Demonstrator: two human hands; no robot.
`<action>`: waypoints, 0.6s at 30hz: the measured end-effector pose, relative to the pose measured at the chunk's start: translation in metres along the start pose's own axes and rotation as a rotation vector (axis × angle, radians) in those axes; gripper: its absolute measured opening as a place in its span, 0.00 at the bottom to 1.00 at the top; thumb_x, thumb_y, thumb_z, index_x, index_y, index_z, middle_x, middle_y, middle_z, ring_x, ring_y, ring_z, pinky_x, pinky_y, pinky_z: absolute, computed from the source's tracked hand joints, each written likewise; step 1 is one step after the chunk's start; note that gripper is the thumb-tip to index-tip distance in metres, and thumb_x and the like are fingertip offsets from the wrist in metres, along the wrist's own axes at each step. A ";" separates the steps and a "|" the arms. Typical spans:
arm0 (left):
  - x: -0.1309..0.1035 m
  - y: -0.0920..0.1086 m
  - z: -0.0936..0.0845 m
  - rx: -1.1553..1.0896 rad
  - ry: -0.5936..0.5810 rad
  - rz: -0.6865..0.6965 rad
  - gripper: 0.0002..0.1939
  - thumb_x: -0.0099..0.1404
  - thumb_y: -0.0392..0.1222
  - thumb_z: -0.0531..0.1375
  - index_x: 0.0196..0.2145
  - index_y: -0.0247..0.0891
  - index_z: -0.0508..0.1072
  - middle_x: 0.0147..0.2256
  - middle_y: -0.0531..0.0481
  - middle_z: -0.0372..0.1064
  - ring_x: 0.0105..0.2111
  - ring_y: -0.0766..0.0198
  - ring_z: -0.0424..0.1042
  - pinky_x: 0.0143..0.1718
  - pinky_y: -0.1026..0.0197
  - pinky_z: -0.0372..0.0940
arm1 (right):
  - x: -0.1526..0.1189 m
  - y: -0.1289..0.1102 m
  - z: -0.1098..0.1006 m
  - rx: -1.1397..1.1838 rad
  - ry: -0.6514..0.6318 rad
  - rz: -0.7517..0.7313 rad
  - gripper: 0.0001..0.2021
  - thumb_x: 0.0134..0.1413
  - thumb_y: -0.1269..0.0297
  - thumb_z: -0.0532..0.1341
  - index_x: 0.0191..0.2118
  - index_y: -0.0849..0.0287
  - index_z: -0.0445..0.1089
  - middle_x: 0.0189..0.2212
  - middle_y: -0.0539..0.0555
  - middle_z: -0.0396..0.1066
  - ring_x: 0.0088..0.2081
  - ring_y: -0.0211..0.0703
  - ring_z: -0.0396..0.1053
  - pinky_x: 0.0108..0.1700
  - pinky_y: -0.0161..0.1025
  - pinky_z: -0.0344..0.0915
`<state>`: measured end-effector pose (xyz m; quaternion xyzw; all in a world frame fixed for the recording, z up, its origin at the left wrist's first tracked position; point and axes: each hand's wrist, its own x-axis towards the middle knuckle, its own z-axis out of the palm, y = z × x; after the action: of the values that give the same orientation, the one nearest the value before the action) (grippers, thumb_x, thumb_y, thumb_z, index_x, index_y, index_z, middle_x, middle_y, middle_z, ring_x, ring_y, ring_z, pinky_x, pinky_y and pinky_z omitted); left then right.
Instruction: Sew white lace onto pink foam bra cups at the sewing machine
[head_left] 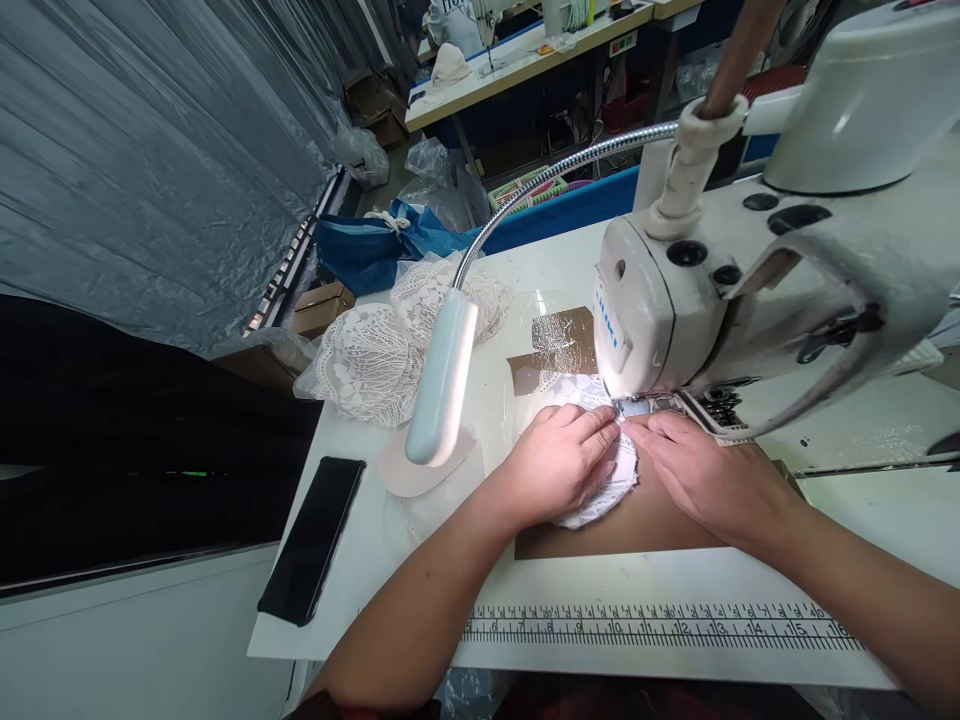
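A round piece of white lace fabric lies under the needle end of a white sewing machine. My left hand rests on top of the lace, its fingers stretched out towards the presser foot. Close on the other side of the foot, my right hand has its fingertips pressed together at the fabric's edge; its thumb is mostly hidden. Both hands touch the work at the needle. Beneath them is a brown sheet on the table.
Cream lace cups lie at the table's left, by a bendable lamp that hangs over the surface. A black phone is near the left edge. A printed ruler strip runs along the front. Another sewing table stands behind.
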<state>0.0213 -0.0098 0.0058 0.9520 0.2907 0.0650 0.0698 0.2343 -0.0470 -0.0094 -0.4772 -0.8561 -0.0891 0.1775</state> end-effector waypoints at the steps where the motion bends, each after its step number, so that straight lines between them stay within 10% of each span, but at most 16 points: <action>1: 0.000 0.000 0.001 -0.002 0.009 -0.002 0.20 0.74 0.43 0.49 0.56 0.31 0.70 0.58 0.39 0.67 0.44 0.53 0.69 0.45 0.51 0.65 | -0.002 0.001 0.001 0.012 -0.003 -0.001 0.17 0.60 0.74 0.52 0.47 0.60 0.76 0.28 0.53 0.74 0.24 0.39 0.62 0.28 0.40 0.50; 18: -0.007 -0.001 -0.002 0.002 0.004 0.079 0.16 0.72 0.39 0.53 0.55 0.36 0.70 0.59 0.47 0.68 0.46 0.57 0.67 0.45 0.53 0.61 | -0.011 0.005 0.009 0.155 0.019 0.010 0.19 0.61 0.73 0.50 0.48 0.57 0.75 0.32 0.54 0.75 0.28 0.40 0.67 0.32 0.40 0.58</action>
<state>0.0143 -0.0125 0.0070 0.9627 0.2531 0.0692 0.0656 0.2419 -0.0501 -0.0217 -0.4655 -0.8563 -0.0262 0.2224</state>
